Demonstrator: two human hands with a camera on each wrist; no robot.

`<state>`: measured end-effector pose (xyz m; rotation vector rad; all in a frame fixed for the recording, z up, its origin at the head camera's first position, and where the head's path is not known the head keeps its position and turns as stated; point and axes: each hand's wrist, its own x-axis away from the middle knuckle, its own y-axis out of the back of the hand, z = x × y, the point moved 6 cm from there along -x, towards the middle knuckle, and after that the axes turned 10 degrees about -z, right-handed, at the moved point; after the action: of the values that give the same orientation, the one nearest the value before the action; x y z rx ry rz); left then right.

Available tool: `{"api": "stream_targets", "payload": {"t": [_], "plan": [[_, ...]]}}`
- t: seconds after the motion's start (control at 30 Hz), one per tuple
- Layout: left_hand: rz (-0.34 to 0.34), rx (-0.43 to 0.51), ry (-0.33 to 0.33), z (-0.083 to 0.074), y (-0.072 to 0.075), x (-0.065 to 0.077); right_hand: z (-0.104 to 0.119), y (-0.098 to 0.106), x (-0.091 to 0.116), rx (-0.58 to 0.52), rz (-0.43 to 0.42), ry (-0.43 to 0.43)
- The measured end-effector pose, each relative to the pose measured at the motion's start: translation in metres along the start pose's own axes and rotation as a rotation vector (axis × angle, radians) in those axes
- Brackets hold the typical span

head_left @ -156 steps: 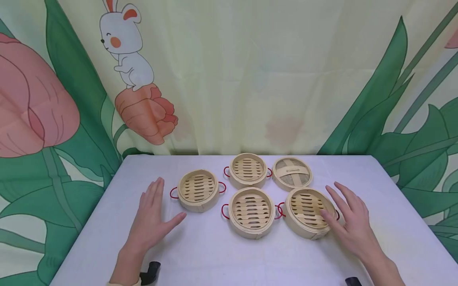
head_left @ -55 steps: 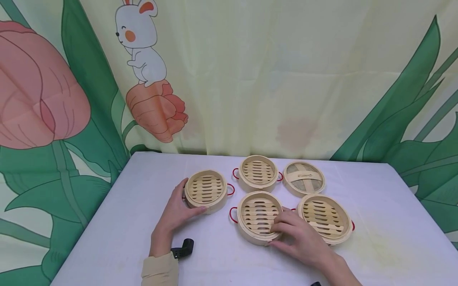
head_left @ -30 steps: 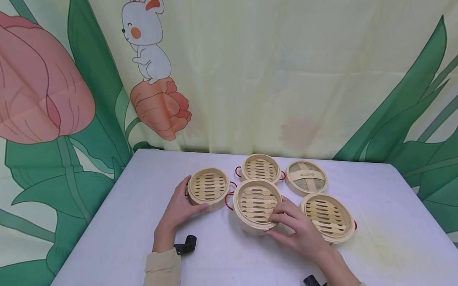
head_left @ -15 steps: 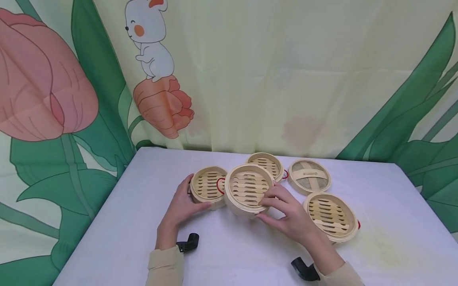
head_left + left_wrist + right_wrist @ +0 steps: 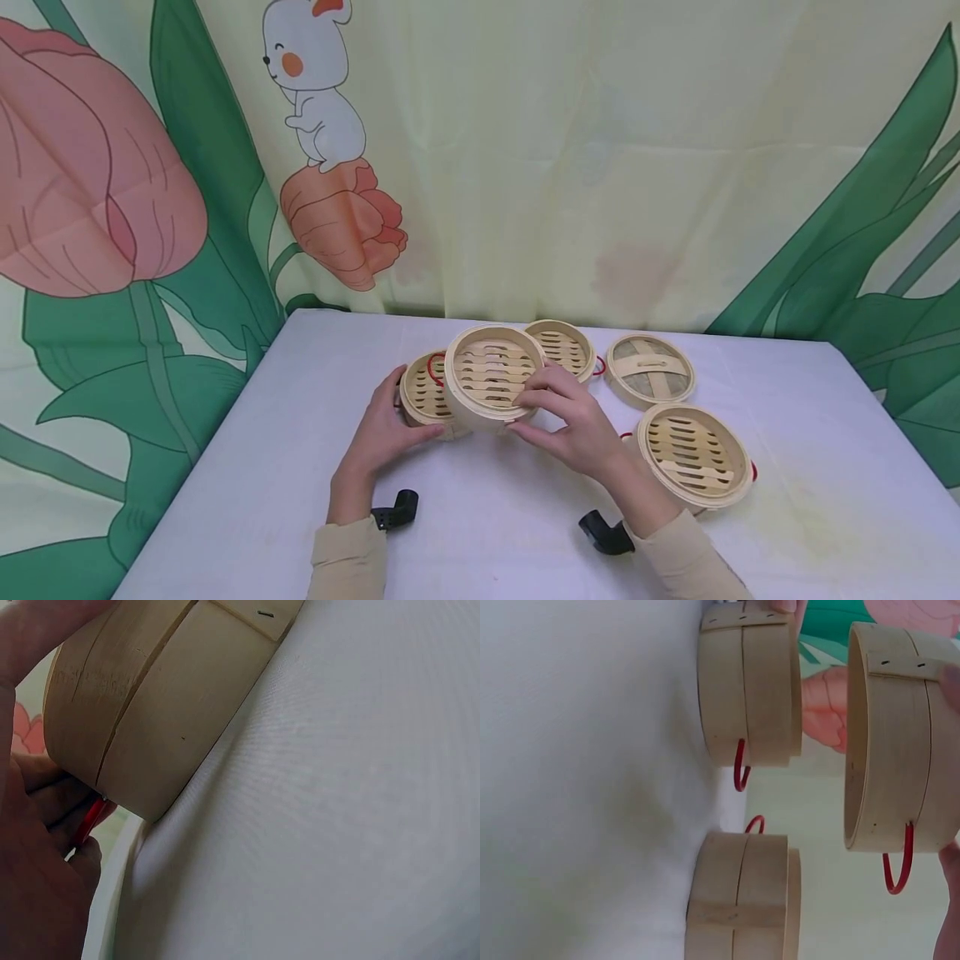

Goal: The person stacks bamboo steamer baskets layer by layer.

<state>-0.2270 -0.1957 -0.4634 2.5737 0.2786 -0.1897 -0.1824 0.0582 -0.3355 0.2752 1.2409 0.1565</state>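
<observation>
My right hand [image 5: 570, 421] grips the right front of a round bamboo steamer basket [image 5: 491, 367], thumb on the outer wall and fingers over the rim. That basket is raised off the table, and in the head view it overlaps part of the left steamer basket [image 5: 423, 392]. With thumb and fingers round its wall, my left hand [image 5: 378, 437] holds the left basket, which stands on the tabletop. In the right wrist view a gap shows between the raised basket [image 5: 892, 742] and the standing one [image 5: 750, 690]. A red handle [image 5: 90, 821] shows at my left fingers.
Behind the raised basket stands another steamer basket [image 5: 562, 346], partly hidden. A bamboo lid [image 5: 651, 371] with a cross strap lies right of it, and one more basket [image 5: 693, 454] stands at the front right. The white table [image 5: 480, 550] meets a printed curtain [image 5: 525, 167] at the back.
My right hand has taken hold of the front middle basket, lifted it and carried it left and back over the left basket's edge. My left hand has come to grip the left basket.
</observation>
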Motion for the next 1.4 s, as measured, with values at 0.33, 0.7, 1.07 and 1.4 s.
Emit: {"api": "stream_targets", "payload": {"t": [0.33, 0.7, 1.07, 1.4], "plan": [[-0.012, 0.040, -0.057, 0.000, 0.000, -0.001, -0.033, -0.027, 0.005, 0.002, 0.054, -0.044], [-0.020, 0.030, -0.060, 0.001, 0.000, 0.000, -0.041, -0.049, 0.002, 0.004, 0.083, -0.061], [-0.016, 0.043, -0.037, 0.003, 0.002, 0.001, -0.042, -0.066, 0.002, 0.055, 0.101, -0.049], [-0.005, 0.107, -0.061, 0.003, 0.002, 0.000, -0.040, -0.074, 0.005, 0.080, 0.102, -0.042]]}}
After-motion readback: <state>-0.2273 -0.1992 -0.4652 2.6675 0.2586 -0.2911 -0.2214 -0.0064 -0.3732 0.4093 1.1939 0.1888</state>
